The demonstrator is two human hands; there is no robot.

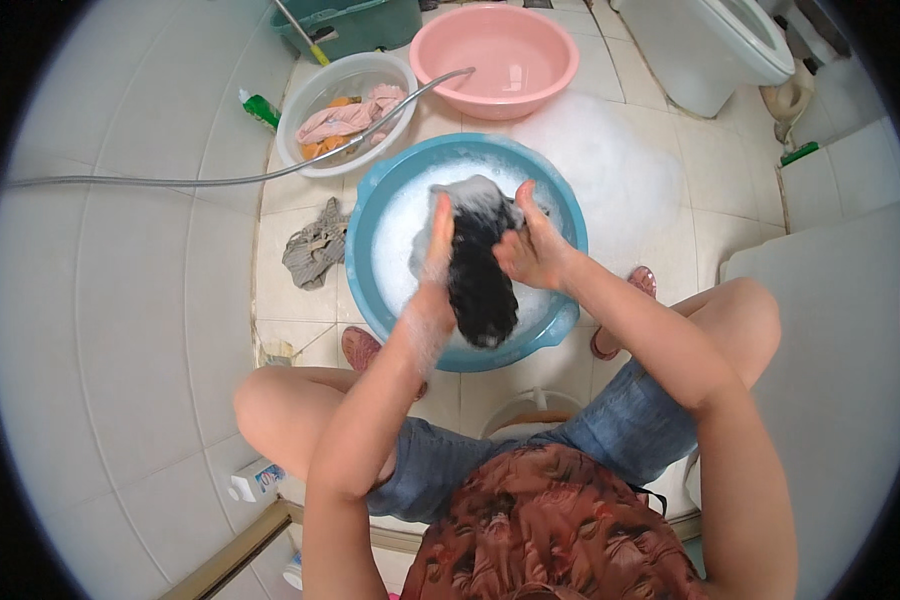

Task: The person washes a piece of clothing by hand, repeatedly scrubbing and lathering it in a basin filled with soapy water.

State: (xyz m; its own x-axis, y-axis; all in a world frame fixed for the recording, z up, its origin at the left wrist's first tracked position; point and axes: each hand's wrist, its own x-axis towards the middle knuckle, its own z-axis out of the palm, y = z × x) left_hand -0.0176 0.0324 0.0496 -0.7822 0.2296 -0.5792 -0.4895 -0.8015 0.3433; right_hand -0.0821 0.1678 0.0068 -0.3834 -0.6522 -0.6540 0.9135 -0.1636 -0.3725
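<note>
A soaked black garment (pixel 483 300) is bunched up in the blue basin (pixel 367 235), its upper part covered with suds. My left hand (pixel 437 250) lies along the garment's left side, flat and seen edge-on, with foam on the wrist. On the opposite side, my right hand (pixel 538 250) touches the cloth with its fingertips, the thumb spread away from them. White foamy water (pixel 395 215) surrounds the garment. The ends of some left fingers are hidden by the cloth, and motion blurs the garment slightly.
Behind the basin stand a pink basin (pixel 555 85) and a white tub (pixel 288 135) holding pink and orange clothes (pixel 335 122). A metal hose (pixel 220 183) crosses the tub. A grey cloth (pixel 315 248) lies at left; foam (pixel 620 160) covers tiles near the toilet (pixel 705 60).
</note>
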